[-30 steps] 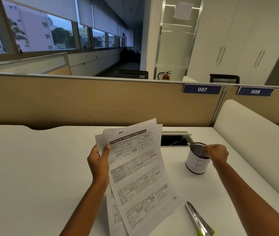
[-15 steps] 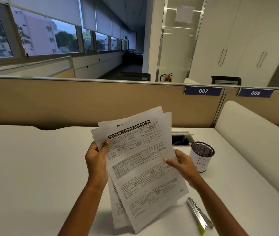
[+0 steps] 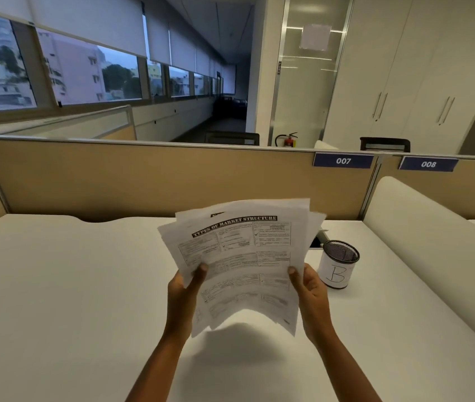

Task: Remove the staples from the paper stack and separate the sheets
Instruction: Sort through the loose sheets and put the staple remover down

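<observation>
- Right then, I had both hands up in the middle of the frame, each one gripping the paper stack point(image 3: 242, 256) off the counter point(image 3: 56, 285).
- My left hand point(image 3: 185, 294) pinched the stack's left edge, thumb laid on the printed face and the other fingers hidden behind the sheets.
- My right hand point(image 3: 310, 288) clasped the right edge the same way, thumb on the front, palm turned inward.
- The sheets were fanned out rather than squared: several corners showed one behind another at the top and along the right side.
- On the front sheet I could read the heading "TYPES OF MARKET STRUCTURE" above a grid of boxes; the smaller print was too blurred to make out.
- The bottom edge of the stack bowed upward between my hands and threw a shadow on the counter below.
- Whether any staples were in the sheets I could not tell from this view.
- A mesh cup point(image 3: 336, 264), wrapped in white paper marked with a hand-drawn "B", stood upright on the counter just right of my right hand, apart from it.
- Behind the stack's upper right corner a dark cable opening point(image 3: 317, 240) in the counter showed partly.
- Across the upper middle ran a tan partition point(image 3: 143, 181), with blue labels "007" point(image 3: 343, 161) and "008" point(image 3: 428, 164) at the right.
</observation>
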